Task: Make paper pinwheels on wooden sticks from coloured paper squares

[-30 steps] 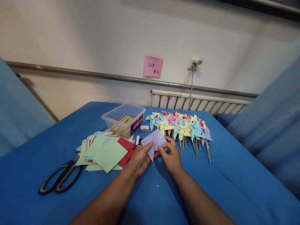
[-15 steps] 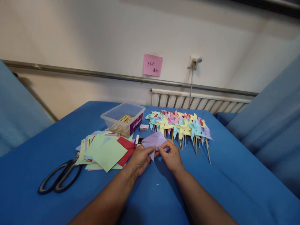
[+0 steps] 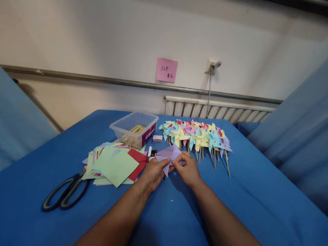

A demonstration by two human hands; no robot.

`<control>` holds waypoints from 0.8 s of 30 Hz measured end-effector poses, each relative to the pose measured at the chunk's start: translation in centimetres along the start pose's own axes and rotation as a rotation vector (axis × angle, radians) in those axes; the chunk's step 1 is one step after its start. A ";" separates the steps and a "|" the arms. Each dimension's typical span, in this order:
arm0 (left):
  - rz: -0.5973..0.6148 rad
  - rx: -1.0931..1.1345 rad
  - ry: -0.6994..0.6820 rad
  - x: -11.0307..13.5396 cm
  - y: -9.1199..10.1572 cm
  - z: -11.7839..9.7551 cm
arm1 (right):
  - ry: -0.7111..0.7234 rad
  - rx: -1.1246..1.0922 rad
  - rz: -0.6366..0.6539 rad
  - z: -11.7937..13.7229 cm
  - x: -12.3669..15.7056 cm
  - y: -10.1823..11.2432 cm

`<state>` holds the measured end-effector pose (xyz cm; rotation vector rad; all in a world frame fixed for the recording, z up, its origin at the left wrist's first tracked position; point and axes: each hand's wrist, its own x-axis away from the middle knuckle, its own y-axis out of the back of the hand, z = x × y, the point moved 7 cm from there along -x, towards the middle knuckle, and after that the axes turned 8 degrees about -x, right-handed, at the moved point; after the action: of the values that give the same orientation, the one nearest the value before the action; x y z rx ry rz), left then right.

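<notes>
A purple paper square [image 3: 171,153], slit at its corners, is held above the table between both hands. My left hand [image 3: 156,171] pinches it from the left, the thumb pressing near its middle. On the other side my right hand [image 3: 187,168] is closed on the paper's right part, thumb and fingertips by the centre. Fingers behind the sheet are mostly hidden. Just behind my left hand lies a small black-and-white tool [image 3: 152,153], partly covered. Left of it is a pile of coloured paper squares [image 3: 116,165], pale green and red on top.
Black-handled scissors [image 3: 68,191] lie left, blades under the papers. A clear plastic box [image 3: 133,131] holds thin wooden sticks. Near it sits a small box [image 3: 157,138]. Many finished pinwheels [image 3: 197,136] on sticks lie at the back right. A white scrap [image 3: 172,201] rests on the blue tablecloth [image 3: 243,212].
The purple paper's upper flap sits slightly lower and looks more curled toward the centre. Both hands stay nearly in place, still holding the paper.
</notes>
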<state>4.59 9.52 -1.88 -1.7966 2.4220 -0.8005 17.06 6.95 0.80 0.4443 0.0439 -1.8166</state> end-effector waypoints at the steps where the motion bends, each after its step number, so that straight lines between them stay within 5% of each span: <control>1: -0.005 -0.003 0.001 0.0 0.0 0.0 | -0.004 0.007 0.005 -0.1 0.0 0.0; 24: 0.005 -0.050 0.023 0.1 -0.1 0.2 | -0.026 0.044 0.019 -0.8 -0.1 -0.1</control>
<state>4.74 9.35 -1.97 -1.8079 2.4816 -0.7707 17.20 7.33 0.07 0.4505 -0.0186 -1.8077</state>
